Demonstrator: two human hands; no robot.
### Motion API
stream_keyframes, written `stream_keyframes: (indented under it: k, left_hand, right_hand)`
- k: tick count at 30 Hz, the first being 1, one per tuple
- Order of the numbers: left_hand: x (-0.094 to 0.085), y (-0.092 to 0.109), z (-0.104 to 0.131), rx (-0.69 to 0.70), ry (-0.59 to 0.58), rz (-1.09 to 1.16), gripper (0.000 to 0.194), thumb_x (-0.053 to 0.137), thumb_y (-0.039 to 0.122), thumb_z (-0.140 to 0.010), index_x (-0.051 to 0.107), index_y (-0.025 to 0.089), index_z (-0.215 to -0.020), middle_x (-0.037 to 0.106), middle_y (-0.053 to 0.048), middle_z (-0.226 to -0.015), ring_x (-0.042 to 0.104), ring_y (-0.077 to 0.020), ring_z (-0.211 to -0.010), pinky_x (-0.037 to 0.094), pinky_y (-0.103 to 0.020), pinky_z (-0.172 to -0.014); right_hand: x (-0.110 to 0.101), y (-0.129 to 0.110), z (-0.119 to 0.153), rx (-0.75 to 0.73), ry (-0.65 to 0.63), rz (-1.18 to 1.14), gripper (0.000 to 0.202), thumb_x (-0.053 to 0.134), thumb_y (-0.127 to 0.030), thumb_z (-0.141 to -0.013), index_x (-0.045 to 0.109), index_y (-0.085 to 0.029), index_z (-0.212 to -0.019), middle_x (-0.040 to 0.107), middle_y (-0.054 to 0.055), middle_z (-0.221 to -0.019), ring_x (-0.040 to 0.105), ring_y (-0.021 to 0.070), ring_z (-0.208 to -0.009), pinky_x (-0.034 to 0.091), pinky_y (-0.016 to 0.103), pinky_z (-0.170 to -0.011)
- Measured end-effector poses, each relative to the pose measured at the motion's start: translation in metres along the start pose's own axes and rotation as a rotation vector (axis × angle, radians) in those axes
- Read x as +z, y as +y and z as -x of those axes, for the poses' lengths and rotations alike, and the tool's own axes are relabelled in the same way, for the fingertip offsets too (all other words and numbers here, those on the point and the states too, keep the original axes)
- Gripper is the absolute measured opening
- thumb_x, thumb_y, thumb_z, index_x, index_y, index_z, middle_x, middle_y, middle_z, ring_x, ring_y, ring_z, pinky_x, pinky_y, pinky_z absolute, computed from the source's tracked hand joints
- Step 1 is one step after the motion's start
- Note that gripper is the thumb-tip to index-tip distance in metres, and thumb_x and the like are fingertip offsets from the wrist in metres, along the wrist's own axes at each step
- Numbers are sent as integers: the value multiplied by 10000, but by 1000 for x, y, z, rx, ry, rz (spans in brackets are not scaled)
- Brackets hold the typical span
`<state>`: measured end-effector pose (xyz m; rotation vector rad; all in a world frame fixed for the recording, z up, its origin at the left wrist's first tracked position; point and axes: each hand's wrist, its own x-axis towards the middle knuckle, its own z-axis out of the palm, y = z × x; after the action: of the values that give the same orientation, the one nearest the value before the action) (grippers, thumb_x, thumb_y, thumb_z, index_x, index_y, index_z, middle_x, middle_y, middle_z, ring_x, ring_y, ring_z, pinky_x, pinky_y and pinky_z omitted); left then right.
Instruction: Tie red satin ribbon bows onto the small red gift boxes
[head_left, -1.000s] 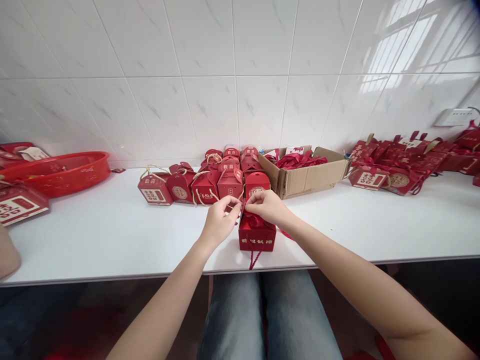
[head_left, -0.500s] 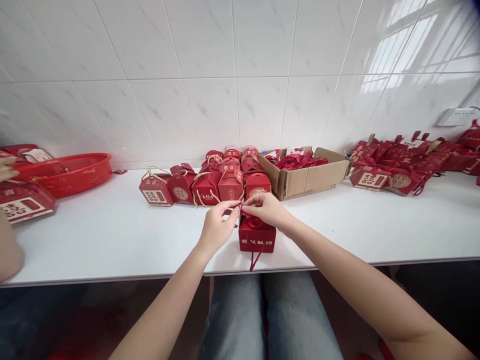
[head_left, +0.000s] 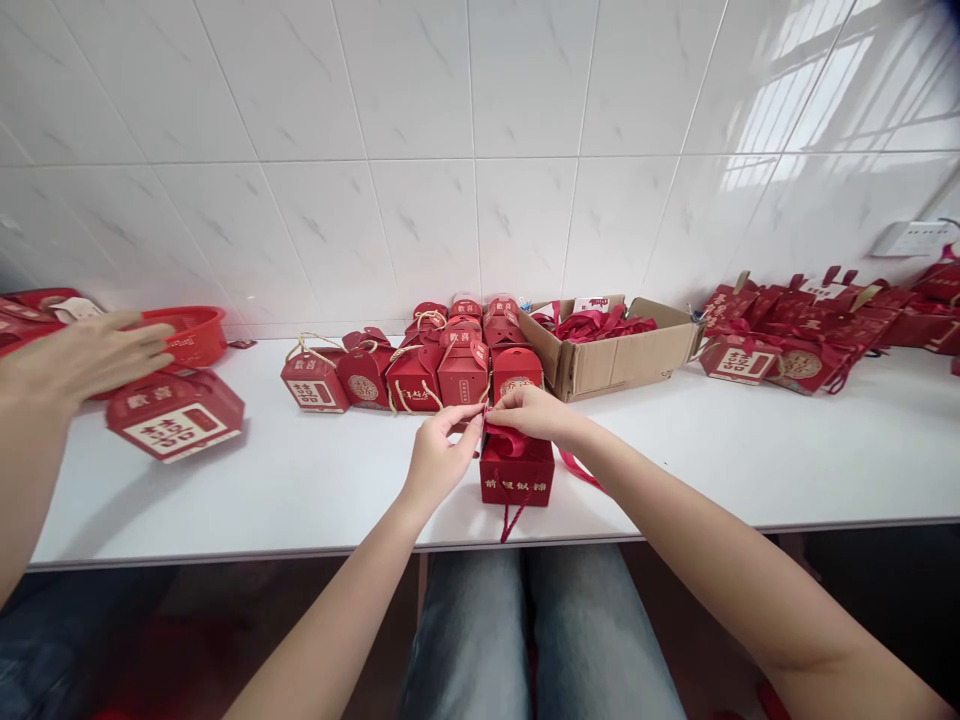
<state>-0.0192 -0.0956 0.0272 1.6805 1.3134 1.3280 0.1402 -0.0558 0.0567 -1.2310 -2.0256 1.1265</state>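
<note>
A red gift box with gold characters stands near the table's front edge, a dark red cord hanging from its front. Over its top left corner, my left hand pinches something too small to make out. Opposite it, my right hand pinches red ribbon, which lies in loops on the box. A loose length of ribbon shows under my right forearm. The two hands' fingertips nearly meet.
Behind my hands stand several red boxes. A cardboard box holds red ribbons. More red boxes lie right. At left, another person's hand is over a tilted red box, before a red basin.
The other person's hand and a red box have come in further from the left. A ribbon length now shows under my right forearm. My hands have barely moved.
</note>
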Motion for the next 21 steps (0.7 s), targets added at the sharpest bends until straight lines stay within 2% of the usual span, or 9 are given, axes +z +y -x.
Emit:
stream_keyframes:
  k: [5, 8, 10, 14, 17, 19, 21]
  left_hand:
    - [-1, -3, -4, -93, -13, 84, 352, 579, 334, -773, 683, 116, -1030, 703, -119, -1023, 655, -217, -860, 566, -312, -672]
    - [-3, -4, -6, -90, 14, 74, 323, 606, 349, -751, 695, 117, -958, 712, -112, -945, 657, -210, -813, 565, -316, -666]
    - [-4, -4, -7, -75, 17, 51, 305, 617, 368, -741, 696, 121, -903, 712, -109, -904, 657, -216, -799, 562, -316, -642]
    - [-3, 0, -6, 8, 58, -92, 205, 587, 326, -753, 669, 149, -816, 709, -97, -841, 655, -224, -749, 543, -338, -620]
    - [0, 3, -4, 102, 115, -281, 113, 556, 271, -763, 636, 192, -768, 710, -81, -826, 647, -235, -730, 514, -365, -635]
    - [1, 4, -4, 130, 123, -331, 92, 545, 271, -771, 605, 212, -734, 702, -68, -792, 639, -236, -709, 494, -363, -625]
    - [1, 5, -5, 115, 101, -313, 97, 529, 281, -780, 572, 219, -720, 680, -53, -738, 629, -223, -674, 475, -341, -598]
  right_hand:
    - [-2, -2, -2, -19, -29, 10, 360, 563, -374, -745, 426, -164, -487, 376, -56, -498, 284, 59, -476, 221, 247, -492]
    - [-2, -3, -2, -7, -29, 9, 353, 572, -372, -744, 429, -164, -498, 383, -55, -504, 297, 60, -483, 233, 242, -491]
    - [-2, 0, -2, -26, -18, 12, 311, 584, -366, -742, 487, -158, -533, 429, -47, -528, 339, 66, -505, 263, 235, -506]
    - [1, 9, -3, -74, 42, -30, 219, 616, -363, -731, 655, -152, -687, 584, -10, -660, 469, 89, -595, 342, 229, -568]
    - [6, 15, -4, -92, 75, -85, 251, 630, -388, -728, 688, -144, -713, 634, 18, -702, 528, 113, -633, 381, 242, -601]
    - [9, 16, -2, -118, 109, -136, 270, 627, -405, -736, 691, -143, -727, 653, 34, -726, 559, 131, -664, 406, 252, -624]
    - [9, 16, 4, -172, 245, -172, 251, 622, -392, -748, 689, -151, -769, 672, 49, -810, 589, 150, -750, 434, 265, -693]
